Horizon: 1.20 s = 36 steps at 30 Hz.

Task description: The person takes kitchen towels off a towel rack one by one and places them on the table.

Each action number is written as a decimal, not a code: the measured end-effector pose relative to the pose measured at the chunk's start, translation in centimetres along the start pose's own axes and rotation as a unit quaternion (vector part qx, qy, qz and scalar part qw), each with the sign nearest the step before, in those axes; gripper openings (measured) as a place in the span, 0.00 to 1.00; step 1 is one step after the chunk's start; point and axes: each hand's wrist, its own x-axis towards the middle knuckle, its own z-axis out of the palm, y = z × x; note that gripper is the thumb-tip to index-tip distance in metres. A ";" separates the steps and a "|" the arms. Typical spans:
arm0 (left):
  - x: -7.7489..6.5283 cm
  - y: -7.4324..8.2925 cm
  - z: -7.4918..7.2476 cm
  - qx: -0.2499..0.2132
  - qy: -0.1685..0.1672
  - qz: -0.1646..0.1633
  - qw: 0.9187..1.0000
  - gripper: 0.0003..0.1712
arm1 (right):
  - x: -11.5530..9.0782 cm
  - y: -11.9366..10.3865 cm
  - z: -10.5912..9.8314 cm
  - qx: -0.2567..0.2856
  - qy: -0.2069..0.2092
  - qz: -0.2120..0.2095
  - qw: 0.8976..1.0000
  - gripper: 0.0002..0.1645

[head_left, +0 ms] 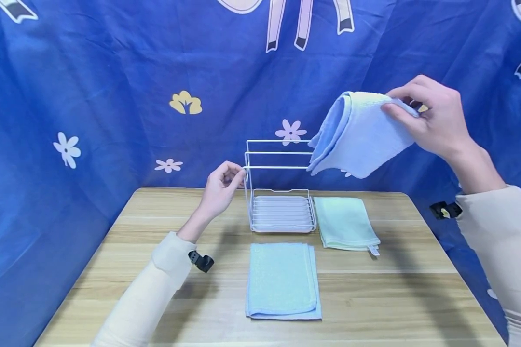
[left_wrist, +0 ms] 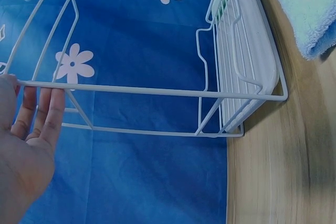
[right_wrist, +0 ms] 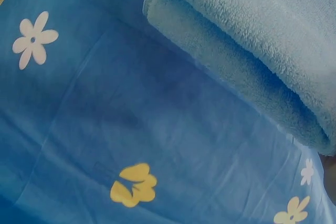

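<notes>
A white wire towel rack (head_left: 278, 167) with three upper bars and a slatted tray base (head_left: 282, 212) stands at the back of the table. My left hand (head_left: 219, 190) pinches the rack's upper left corner; in the left wrist view, its fingers (left_wrist: 52, 114) and thumb close round the wire upright. From my right hand (head_left: 438, 115), raised at the upper right, hangs a folded light blue towel (head_left: 369, 135), gripped by one end between thumb and fingers. The towel's loose end overlaps the right ends of the bars in the head view. Fluffy folds (right_wrist: 231, 51) of it fill the right wrist view's upper right.
A folded pale green towel (head_left: 345, 221) with a small white tag lies right of the rack base. Nearer the front, a folded light blue-green towel (head_left: 282, 279) lies on the wooden table (head_left: 373, 299). A blue patterned curtain (head_left: 113, 96) hangs close behind.
</notes>
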 end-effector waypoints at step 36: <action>0.0 0.0 0.0 -0.002 -0.002 -0.004 1.000 0.09 | -13.1 -0.2 -3.7 -0.032 -0.085 -0.018 0.996 0.07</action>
